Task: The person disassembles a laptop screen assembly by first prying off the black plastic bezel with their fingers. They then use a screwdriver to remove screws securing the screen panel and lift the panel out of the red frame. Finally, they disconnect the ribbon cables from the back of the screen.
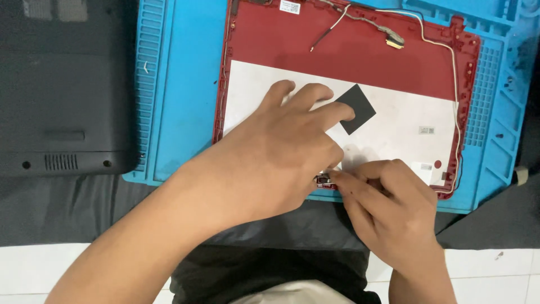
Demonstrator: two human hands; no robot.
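Note:
A red laptop lid shell (349, 48) lies open side up on a blue work mat (185, 90). A white sheet (405, 121) with a black square patch (355, 108) covers its lower part. My left hand (281, 152) rests on the white sheet with fingers spread, one fingertip touching the black patch. My right hand (382, 208) pinches at the lid's near edge, beside a small dark part (323, 180) between the two hands. Whether it grips that part is hidden by the fingers.
A dark grey laptop base (62, 84) lies bottom up at the left, partly on the mat. Thin white and black cables (433, 42) run along the lid's top and right rim. Dark cloth (73, 208) and white floor tiles (495, 270) lie below.

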